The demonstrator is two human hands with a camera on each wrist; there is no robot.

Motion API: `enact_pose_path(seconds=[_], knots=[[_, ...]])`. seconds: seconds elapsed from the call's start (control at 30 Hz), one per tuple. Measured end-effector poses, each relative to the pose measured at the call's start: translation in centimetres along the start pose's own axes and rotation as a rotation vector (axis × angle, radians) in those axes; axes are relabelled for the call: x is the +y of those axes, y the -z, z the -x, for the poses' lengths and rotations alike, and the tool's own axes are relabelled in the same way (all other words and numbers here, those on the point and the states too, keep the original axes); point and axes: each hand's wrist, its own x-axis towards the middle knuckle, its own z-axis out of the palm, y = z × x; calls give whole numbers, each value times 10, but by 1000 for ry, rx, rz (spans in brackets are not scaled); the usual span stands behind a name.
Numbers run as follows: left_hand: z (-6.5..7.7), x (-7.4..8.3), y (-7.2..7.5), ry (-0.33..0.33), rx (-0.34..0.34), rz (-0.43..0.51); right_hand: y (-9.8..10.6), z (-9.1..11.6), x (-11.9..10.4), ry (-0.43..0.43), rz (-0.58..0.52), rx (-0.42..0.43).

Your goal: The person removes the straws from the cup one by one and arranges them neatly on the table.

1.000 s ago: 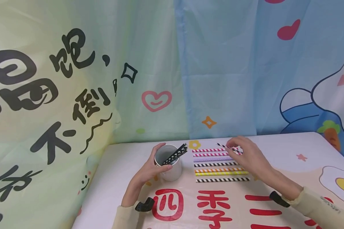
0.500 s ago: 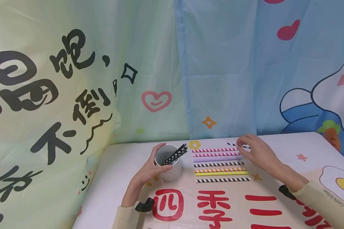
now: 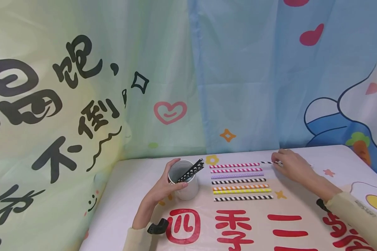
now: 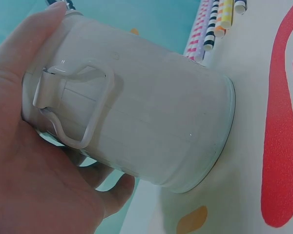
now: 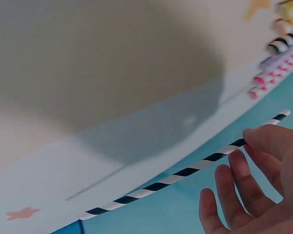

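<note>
Shifting rightward since the earlier frame, the right hand (image 3: 291, 165) is pinching a striped straw (image 5: 185, 171) between thumb and forefinger, other fingers lying loose, above the table's (image 3: 125, 174) far edge. The left hand (image 3: 163, 185) is curling around the mug (image 3: 190, 190), which is sitting near that edge, holding patterned straws (image 3: 191, 170). Positioning one straw beside the row (image 3: 242, 190) is seemingly occupying this step; the next move is probably calling for level lowering and gentle release.

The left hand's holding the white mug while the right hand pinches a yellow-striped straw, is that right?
Not quite: the straw in the right hand is striped black and white, not yellow, as the right wrist view shows. The left hand does hold the mug.
</note>
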Motion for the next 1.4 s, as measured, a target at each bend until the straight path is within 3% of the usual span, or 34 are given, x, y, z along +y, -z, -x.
enact_pose_path(seconds=[0.17, 0.57, 1.4], knots=[[2, 0, 0, 1, 4, 7, -7, -3, 11, 24, 83, -43], [1, 0, -1, -12, -11, 2, -18, -12, 16, 19, 142, -99], [1, 1, 0, -2, -4, -2, -19, -14, 20, -58, 87, -96]])
